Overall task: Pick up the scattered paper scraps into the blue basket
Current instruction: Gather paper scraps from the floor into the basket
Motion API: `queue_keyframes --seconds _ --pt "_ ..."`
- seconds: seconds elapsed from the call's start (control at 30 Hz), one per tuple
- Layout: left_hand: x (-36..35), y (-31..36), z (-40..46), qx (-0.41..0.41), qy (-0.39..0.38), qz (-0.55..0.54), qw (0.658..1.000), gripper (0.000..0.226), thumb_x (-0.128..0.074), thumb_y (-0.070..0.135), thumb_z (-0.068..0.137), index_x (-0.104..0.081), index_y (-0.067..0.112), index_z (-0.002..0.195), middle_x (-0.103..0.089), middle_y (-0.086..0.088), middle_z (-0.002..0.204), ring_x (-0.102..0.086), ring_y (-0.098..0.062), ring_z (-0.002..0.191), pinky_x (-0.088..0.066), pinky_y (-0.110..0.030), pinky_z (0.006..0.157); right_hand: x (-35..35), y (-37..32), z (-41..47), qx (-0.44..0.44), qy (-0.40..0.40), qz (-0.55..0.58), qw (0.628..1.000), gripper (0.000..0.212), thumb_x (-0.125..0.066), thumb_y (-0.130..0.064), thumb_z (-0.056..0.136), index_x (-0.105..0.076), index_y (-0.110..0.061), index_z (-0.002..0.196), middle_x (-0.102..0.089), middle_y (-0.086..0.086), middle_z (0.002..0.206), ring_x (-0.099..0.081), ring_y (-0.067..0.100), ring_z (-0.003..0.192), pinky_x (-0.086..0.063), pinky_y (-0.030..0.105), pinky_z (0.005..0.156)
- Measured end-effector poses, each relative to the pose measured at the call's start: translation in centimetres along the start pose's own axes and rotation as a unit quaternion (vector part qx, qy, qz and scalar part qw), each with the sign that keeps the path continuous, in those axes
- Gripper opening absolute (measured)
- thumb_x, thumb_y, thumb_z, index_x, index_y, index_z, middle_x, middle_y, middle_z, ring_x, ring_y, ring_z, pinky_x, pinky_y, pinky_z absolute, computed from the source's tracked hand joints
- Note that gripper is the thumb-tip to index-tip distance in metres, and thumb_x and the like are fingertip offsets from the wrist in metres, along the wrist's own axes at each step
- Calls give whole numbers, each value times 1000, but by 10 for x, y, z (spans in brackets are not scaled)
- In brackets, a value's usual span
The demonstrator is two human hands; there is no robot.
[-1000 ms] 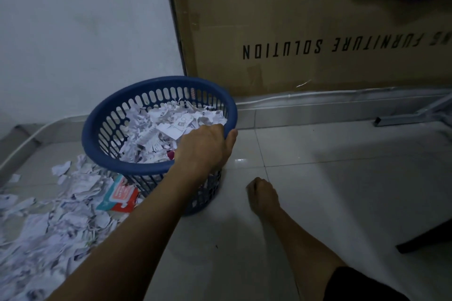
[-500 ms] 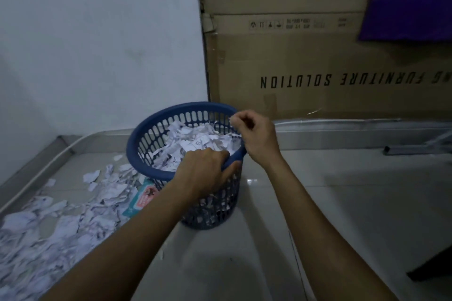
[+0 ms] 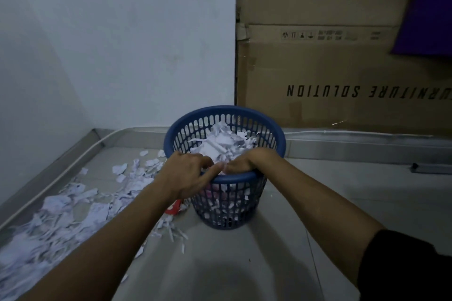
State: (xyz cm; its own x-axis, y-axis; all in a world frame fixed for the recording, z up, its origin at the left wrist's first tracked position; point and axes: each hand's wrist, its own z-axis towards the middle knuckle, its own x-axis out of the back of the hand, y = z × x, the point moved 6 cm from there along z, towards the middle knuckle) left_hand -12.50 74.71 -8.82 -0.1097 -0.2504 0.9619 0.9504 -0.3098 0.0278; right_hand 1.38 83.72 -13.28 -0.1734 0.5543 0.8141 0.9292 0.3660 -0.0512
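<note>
We grip the near rim of the blue basket (image 3: 274, 129) with our left hand (image 3: 188, 173), thumb outside, while our right hand (image 3: 241, 162) reaches inside, its fingers hidden, so we cannot tell their state. Paper scraps (image 3: 73, 215) fill the basket and litter the floor (image 3: 354, 203) to its left.

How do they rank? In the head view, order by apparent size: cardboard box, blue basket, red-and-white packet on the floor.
1. cardboard box, largest, and cut off by the frame.
2. blue basket.
3. red-and-white packet, smallest, though the left hand and forearm hide most of it, so its full size is unsure.
</note>
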Motion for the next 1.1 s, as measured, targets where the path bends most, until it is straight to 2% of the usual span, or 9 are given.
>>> queue_keyframes --seconds 0.13,0.23,0.33,0.43,0.57,0.67,0.8,1.0,1.1 --pt "-5 -17 3 -9 -47 62 997 83 7 66 89 -66 25 80 -64 0 65 -56 -12 62 -43 -38 91 -7 4 11 -41 -48 -63 996 56 -38 -47 102 -38 -20 151 -38 8 153 -46 33 129 -37 46 109" --pt "-4 -16 7 1 -84 65 994 74 13 59 84 -53 26 79 -53 -2 59 -47 -10 60 -37 -39 95 -4 0 11 -32 -41 -67 996 55 -38 -48 100 -43 -21 148 -43 9 149 -50 33 124 -40 48 106" --pt "-1 -22 9 24 -70 53 996 55 6 52 86 -40 28 65 -46 1 58 -44 -11 60 -35 -43 99 19 -10 0 12 108 -18 994 56 -35 -55 101 -55 -19 139 -53 11 143 -54 32 118 -44 45 102" --pt "-3 -46 5 72 -41 63 995 62 0 50 88 -57 32 73 -64 -1 84 -58 -20 105 -23 -51 111 33 -16 -23 43 207 60 976 65 -28 -68 98 -58 -24 137 -51 10 147 -50 32 128 -42 46 104" --pt "-5 -69 -4 115 -27 19 993 77 -1 58 92 -63 29 126 -56 3 139 -26 -19 146 -8 -55 119 22 -35 -52 95 216 115 965 76 -17 -77 94 -53 -31 143 -48 6 151 -46 30 134 -37 48 110" --pt "-5 -77 -11 113 -40 15 993 75 1 58 92 -53 27 135 -42 2 152 -22 -21 148 -14 -55 119 13 -54 -74 134 253 106 952 77 -15 -76 93 -64 -29 127 -61 7 134 -56 29 118 -44 43 97" --pt "-4 -95 -24 171 -31 -21 985 60 -17 49 104 -22 19 156 -19 -2 163 -18 -20 150 -12 -50 121 -1 -87 -87 200 266 71 940 63 -21 -70 97 -63 -24 89 -63 1 83 -58 19 79 -42 36 70" --pt "-8 -134 -73 245 -114 -24 962 61 -20 53 103 -28 21 154 -28 0 161 -29 -19 146 -12 -46 120 -7 -124 -72 170 268 84 945 57 -17 -52 106 -62 -18 114 -66 12 108 -61 32 90 -48 41 79" --pt "-18 -148 -99 248 -155 -4 956 55 -24 54 103 -47 25 143 -50 -3 147 -49 -25 131 -30 -44 113 -6 -145 -56 142 266 83 950 57 -15 -48 106 -59 -13 115 -64 14 112 -55 31 85 -42 38 73"
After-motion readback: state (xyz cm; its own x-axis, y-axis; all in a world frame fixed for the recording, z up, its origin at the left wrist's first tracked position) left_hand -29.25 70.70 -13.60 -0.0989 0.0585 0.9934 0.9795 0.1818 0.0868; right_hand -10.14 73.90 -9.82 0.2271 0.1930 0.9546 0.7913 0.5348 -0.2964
